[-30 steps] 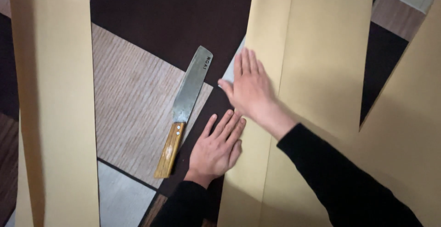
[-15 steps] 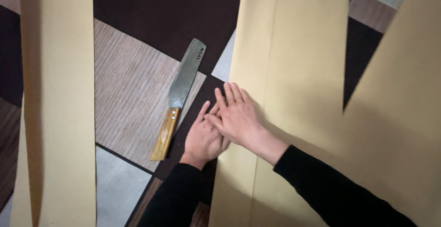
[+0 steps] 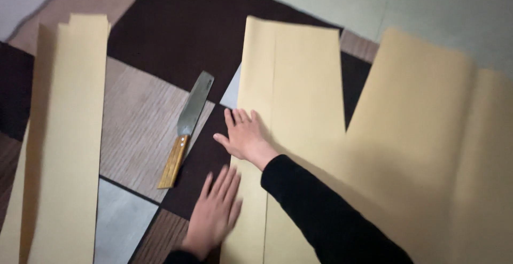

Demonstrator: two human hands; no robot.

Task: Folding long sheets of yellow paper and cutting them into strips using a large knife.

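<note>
Both hands lie flat with fingers spread, grasping nothing: the right hand [image 3: 245, 137] and the left hand [image 3: 215, 214] press the folded left edge of the long tan paper sheet [image 3: 299, 98], near a wooden-handled flat-bladed knife [image 3: 186, 127] on the brown patchwork rug [image 3: 176, 29].

Tan folded paper sheet [image 3: 291, 98], flat on patchwork rug, long crease down its left side, lower part under both hands

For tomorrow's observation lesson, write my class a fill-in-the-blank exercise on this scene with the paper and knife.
1. Both hands, the left hand and right hand, press flat on the folded ____ paper.
2. The knife has a ____ handle.
3. The knife lies to the ____ of both hands.

Missing words: yellow; wooden; left
</note>
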